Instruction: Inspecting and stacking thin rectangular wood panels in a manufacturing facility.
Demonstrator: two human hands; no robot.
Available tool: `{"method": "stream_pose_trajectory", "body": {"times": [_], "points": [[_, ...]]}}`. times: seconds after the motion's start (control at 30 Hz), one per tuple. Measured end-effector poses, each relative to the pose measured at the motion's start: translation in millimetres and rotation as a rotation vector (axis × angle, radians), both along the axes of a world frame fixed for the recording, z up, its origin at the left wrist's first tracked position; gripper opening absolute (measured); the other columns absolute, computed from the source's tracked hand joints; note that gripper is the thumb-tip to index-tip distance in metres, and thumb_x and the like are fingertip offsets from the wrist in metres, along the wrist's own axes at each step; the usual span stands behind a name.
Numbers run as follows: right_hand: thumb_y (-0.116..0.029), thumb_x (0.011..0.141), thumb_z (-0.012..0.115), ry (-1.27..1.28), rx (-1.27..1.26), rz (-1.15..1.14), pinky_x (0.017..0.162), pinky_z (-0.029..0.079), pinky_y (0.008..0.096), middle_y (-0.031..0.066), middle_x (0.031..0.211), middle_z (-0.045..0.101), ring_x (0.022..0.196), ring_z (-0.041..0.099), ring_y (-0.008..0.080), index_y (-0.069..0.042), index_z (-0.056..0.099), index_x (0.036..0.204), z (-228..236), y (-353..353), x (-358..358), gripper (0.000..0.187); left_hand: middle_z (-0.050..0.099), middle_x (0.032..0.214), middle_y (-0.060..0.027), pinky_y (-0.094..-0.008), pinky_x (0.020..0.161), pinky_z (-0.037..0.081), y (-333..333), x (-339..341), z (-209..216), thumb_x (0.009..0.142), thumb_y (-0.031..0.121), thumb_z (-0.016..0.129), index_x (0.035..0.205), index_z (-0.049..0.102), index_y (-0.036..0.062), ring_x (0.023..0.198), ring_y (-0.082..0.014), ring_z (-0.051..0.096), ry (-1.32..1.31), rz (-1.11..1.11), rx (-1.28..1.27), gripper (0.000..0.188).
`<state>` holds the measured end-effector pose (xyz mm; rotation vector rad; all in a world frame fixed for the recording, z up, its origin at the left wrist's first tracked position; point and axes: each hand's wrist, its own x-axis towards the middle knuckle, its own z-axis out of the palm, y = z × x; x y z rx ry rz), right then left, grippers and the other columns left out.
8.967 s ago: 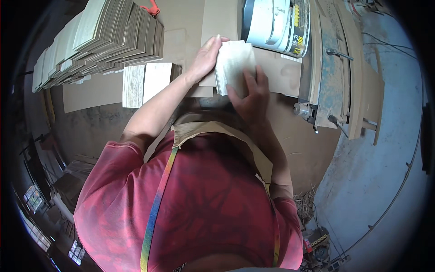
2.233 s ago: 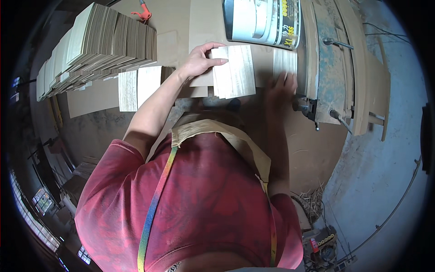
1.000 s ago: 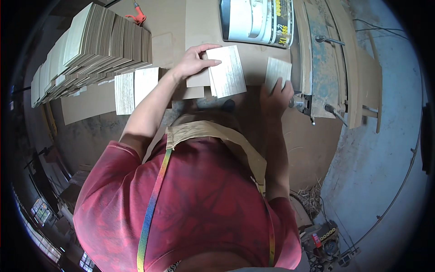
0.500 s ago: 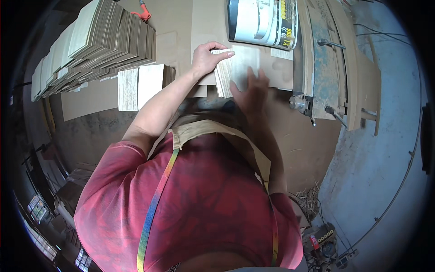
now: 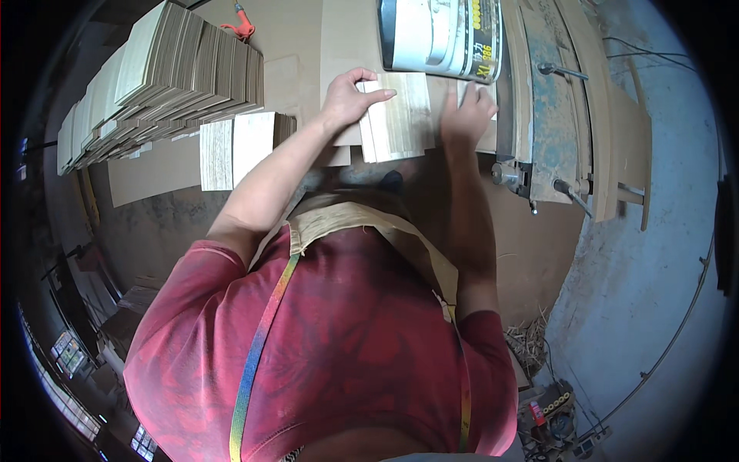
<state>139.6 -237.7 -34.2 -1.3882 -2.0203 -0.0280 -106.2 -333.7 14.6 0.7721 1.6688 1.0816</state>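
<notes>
My left hand (image 5: 348, 100) is closed on the left edge of a small stack of thin pale wood panels (image 5: 402, 119), its thumb lying across the top face. The panels are slightly fanned at their left side. To the right of the stack, my right hand (image 5: 468, 117) reaches over a pale flat piece (image 5: 490, 115) on the bench, just below a white bucket (image 5: 431, 35) with a dark label. Its fingers are apart and bent a little, and I see nothing held in them. The fingers partly cover the pale piece.
Tall rows of stacked thin panels (image 5: 192, 58) stand at the far left, with a smaller stack (image 5: 254, 146) nearer me. A red-handled air blow gun (image 5: 242, 27) lies behind them. At the right is a worn blue machine bed (image 5: 545, 108) with metal clamps.
My right hand has moved right, off the panel stack and over to the pale piece by the bucket. The stack's top face now shows. My left hand keeps its hold.
</notes>
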Motion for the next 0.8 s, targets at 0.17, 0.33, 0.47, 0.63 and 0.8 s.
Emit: {"method": "stream_pose_trajectory", "body": {"times": [0.17, 0.33, 0.47, 0.63, 0.8], "points": [[-0.030, 0.084, 0.087, 0.003, -0.128, 0.229, 0.091, 0.058, 0.0548, 0.0276, 0.128, 0.064, 0.107, 0.063, 0.0457, 0.000, 0.068, 0.134, 42, -108, -25, 0.061, 0.078, 0.099, -0.0076, -0.0292, 0.089, 0.065, 4, 12, -3, 0.087, 0.014, 0.097, 0.123, 0.077, 0.0038, 0.091, -0.0176, 0.075, 0.256, -0.015, 0.104, 0.043], [-0.021, 0.089, 0.082, -0.055, -0.236, 0.090, 0.094, 0.058, 0.0528, 0.0236, 0.133, 0.066, 0.109, 0.065, 0.0449, 0.000, 0.064, 0.140, 54, -120, 41, 0.058, 0.078, 0.101, -0.0078, -0.0302, 0.087, 0.064, -7, -10, -29, 0.086, 0.017, 0.098, 0.122, 0.077, 0.0035, 0.089, -0.0171, 0.074, 0.271, 0.042, 0.170, 0.044], [-0.019, 0.092, 0.079, -0.134, -0.068, 0.000, 0.098, 0.057, 0.0538, 0.0237, 0.132, 0.066, 0.112, 0.064, 0.0467, 0.002, 0.066, 0.135, 11, -66, 66, 0.050, 0.078, 0.104, -0.0054, -0.0274, 0.079, 0.062, -21, -27, -4, 0.088, 0.010, 0.096, 0.122, 0.078, 0.0031, 0.083, -0.0136, 0.070, -0.035, -0.128, 0.205, 0.039], [-0.024, 0.095, 0.080, -0.111, 0.109, 0.046, 0.100, 0.057, 0.0541, 0.0251, 0.130, 0.067, 0.115, 0.064, 0.0468, 0.002, 0.068, 0.135, -1, -12, 15, 0.050, 0.080, 0.110, -0.0066, -0.0282, 0.087, 0.062, -19, -16, 2, 0.087, 0.016, 0.097, 0.119, 0.080, 0.0032, 0.092, -0.0147, 0.072, -0.102, -0.093, 0.100, 0.038], [-0.037, 0.088, 0.090, -0.033, -0.288, 0.236, 0.094, 0.059, 0.0535, 0.0275, 0.132, 0.065, 0.111, 0.066, 0.0471, 0.001, 0.070, 0.136, 49, -101, -39, 0.065, 0.080, 0.113, -0.0084, -0.0293, 0.093, 0.064, -7, -2, -16, 0.089, 0.014, 0.096, 0.125, 0.079, 0.0031, 0.097, -0.0168, 0.075, 0.127, -0.001, 0.107, 0.042]]}}
